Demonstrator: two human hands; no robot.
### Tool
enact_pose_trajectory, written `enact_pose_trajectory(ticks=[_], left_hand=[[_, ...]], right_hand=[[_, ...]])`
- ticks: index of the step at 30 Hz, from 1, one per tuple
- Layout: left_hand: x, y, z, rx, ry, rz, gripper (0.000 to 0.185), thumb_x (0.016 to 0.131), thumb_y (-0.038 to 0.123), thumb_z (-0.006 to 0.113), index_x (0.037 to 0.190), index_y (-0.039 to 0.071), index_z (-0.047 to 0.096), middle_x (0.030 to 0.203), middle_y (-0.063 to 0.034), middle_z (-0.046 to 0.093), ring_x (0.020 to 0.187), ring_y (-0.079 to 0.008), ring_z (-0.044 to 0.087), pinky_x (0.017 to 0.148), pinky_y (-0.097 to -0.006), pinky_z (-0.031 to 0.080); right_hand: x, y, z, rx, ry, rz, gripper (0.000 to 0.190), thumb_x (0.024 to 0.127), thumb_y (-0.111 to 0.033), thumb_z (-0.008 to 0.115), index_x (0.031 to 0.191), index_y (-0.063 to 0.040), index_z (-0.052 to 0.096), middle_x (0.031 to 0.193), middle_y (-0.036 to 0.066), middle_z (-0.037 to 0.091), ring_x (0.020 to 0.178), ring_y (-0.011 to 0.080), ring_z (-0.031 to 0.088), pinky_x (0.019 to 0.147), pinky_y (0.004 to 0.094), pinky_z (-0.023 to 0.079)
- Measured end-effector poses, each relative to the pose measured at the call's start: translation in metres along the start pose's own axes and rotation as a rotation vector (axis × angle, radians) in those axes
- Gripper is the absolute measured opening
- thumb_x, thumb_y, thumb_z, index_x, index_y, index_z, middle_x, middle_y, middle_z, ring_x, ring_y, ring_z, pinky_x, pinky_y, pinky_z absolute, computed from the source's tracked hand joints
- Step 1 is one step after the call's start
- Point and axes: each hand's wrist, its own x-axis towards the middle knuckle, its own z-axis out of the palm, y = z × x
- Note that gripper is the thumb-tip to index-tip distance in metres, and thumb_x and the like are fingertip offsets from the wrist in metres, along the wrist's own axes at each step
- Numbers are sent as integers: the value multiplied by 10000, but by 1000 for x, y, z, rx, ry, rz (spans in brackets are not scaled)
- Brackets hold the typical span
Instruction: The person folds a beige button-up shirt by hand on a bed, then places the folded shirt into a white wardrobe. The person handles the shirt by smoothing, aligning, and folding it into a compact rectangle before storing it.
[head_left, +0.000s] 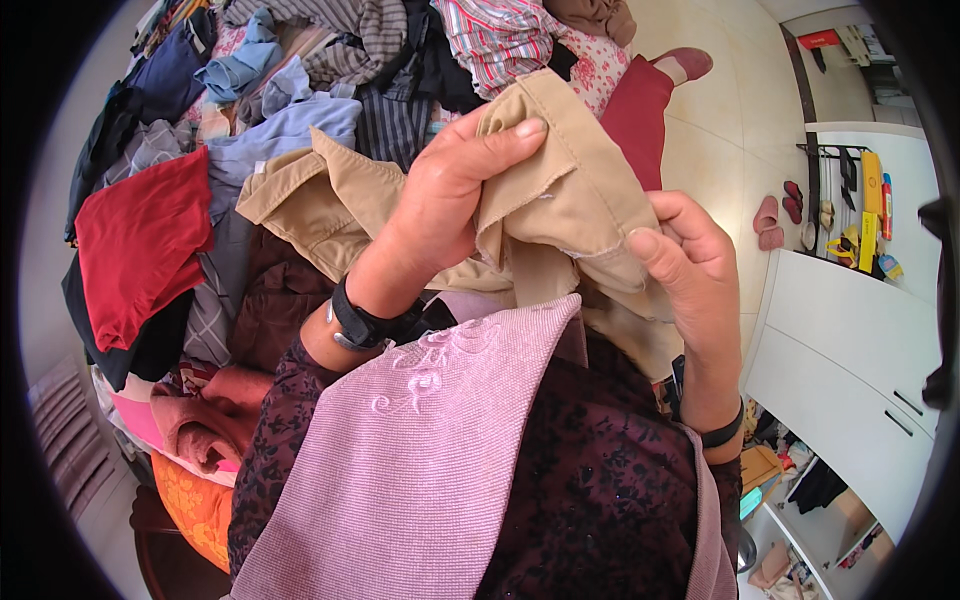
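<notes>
A khaki cotton garment (442, 180) stretches between my hands above my lap. My left hand (457, 187) grips its stitched band, thumb on top and fingers beneath the fabric. At the band's other end, my right hand (686, 255) pinches the cloth between thumb and fingers. A rough seam edge with loose white threads shows on the turned cloth between them. The rest of the garment trails left behind my left forearm, over other clothes. Which part of the garment the band belongs to, I cannot tell. Some of my fingers are hidden behind the cloth.
Piled clothes cover the bed ahead and left, among them a folded red garment (146, 244), a light blue one (289, 124) and a striped shirt (495, 37). Another person's leg (637, 112) stands beyond. Slippers (768, 223) lie near a white cabinet (840, 337) on the right.
</notes>
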Motion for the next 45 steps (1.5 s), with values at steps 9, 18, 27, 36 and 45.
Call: enact_pose_trajectory(ticks=[9, 18, 27, 36, 45], left_hand=[[-5, -1, 6, 56, -47, -7, 375, 929, 157, 616, 1261, -4, 546, 1127, -74, 654, 996, -135, 638, 888, -293, 519], [-6, -2, 8, 229, 10, -7, 524, 765, -47, 735, 1252, -2, 548, 1115, -74, 664, 1001, -146, 648, 892, -306, 533], [-2, -4, 12, 118, 76, 5, 470, 773, -46, 719, 1216, 0, 567, 1096, -78, 674, 960, -154, 665, 865, -314, 549], [0, -7, 10, 135, 109, 2, 536, 766, -40, 725, 1261, -5, 522, 1095, -92, 659, 968, -171, 665, 877, -322, 551], [1, -9, 11, 145, 73, 38, 595, 750, -36, 746, 1297, 15, 518, 1120, -61, 651, 1006, -146, 640, 905, -314, 527]], right_hand=[[-2, 0, -1, -80, 13, 14, 154, 932, -105, 632, 1045, 0, 628, 813, -49, 611, 722, -3, 504, 643, 168, 405], [-1, 1, 2, -83, 45, 6, 149, 935, -125, 621, 1028, -9, 631, 803, -52, 599, 704, -6, 478, 635, 163, 381], [1, 3, 2, -114, 52, 20, 151, 935, -160, 615, 980, -17, 639, 760, -71, 557, 665, -11, 432, 597, 172, 348], [1, 5, 1, -124, 50, 19, 167, 934, -164, 617, 1000, -12, 641, 762, -70, 569, 665, -12, 434, 598, 167, 348], [1, 6, 0, -133, 46, 0, 181, 939, -136, 608, 1047, 6, 639, 840, -31, 626, 734, 3, 511, 662, 170, 413]])
